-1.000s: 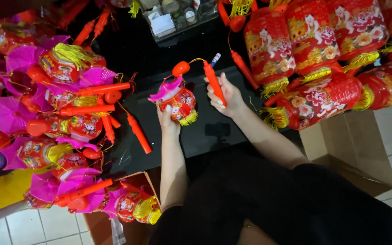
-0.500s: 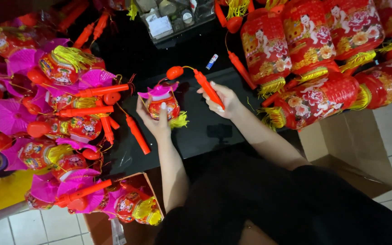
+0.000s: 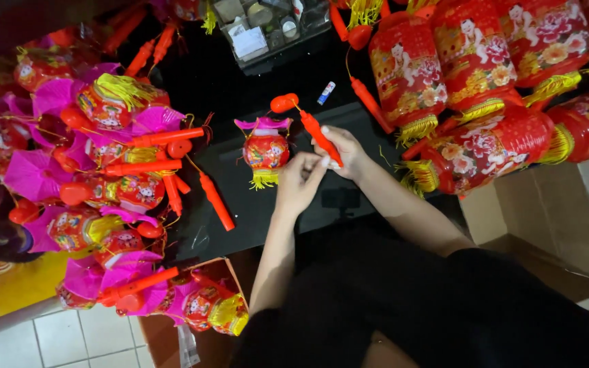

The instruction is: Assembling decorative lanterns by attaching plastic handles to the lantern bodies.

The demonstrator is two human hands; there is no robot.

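The right hand [image 3: 345, 150] is pinching the red handle stick [image 3: 320, 136], while the left hand [image 3: 298, 184], fingertips pressed together, is working beside it. The small lantern [image 3: 266, 151] is lying on the black table [image 3: 240, 204], just left of both hands. Keeping the stick steady should be helping the left fingers work precisely.

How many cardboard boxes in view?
2: one open cardboard box at right by the person's arm, one box at bottom holding small lanterns. Others may be hidden.

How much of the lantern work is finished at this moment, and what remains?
Done: a pile of pink lanterns lies at the left. In hand: the right hand holds a red stick and the left hand meets it, with one small lantern on the black table beside them. Left: a loose stick lies unattached.
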